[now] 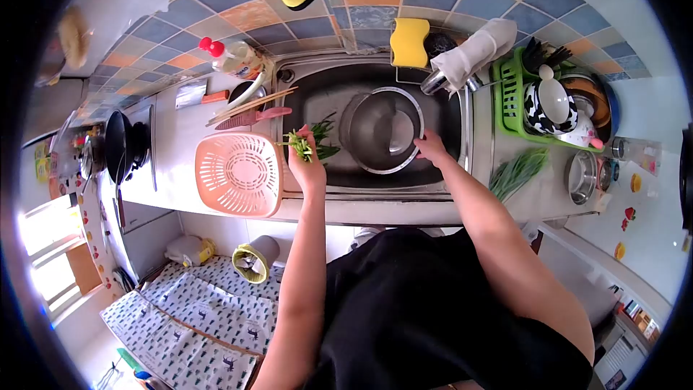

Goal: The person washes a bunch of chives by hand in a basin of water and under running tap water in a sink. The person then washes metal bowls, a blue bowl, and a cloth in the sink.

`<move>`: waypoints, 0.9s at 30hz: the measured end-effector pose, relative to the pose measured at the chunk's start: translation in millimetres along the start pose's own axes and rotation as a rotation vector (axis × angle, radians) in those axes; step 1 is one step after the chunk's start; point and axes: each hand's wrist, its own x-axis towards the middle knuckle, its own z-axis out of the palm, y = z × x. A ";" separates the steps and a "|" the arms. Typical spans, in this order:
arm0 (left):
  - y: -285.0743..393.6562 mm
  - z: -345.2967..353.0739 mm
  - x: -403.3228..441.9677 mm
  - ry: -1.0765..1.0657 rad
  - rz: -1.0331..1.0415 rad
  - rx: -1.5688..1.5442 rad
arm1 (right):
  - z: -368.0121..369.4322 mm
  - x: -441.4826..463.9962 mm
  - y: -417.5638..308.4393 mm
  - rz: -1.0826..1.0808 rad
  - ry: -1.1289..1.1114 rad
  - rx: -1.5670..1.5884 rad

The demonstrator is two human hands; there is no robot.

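My left hand is closed around a bunch of leafy greens above the left side of the sink. Cut-looking stem ends point left and dark leaves hang to the right. A round metal bowl sits in the sink, with what looks like a little water in it. My right hand grips the bowl's right rim, its fingers partly hidden. Just left of my left hand is a pink plastic colander, with nothing in it.
Left of the sink lie a pink-handled knife, chopsticks and a cleaver. To the right are green onions, a green dish rack and a small metal bowl. A yellow sponge hangs behind the sink.
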 end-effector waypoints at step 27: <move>-2.2 -16.8 -3.1 0.028 -0.027 0.023 | -13.9 -49.2 11.5 0.257 -0.184 0.750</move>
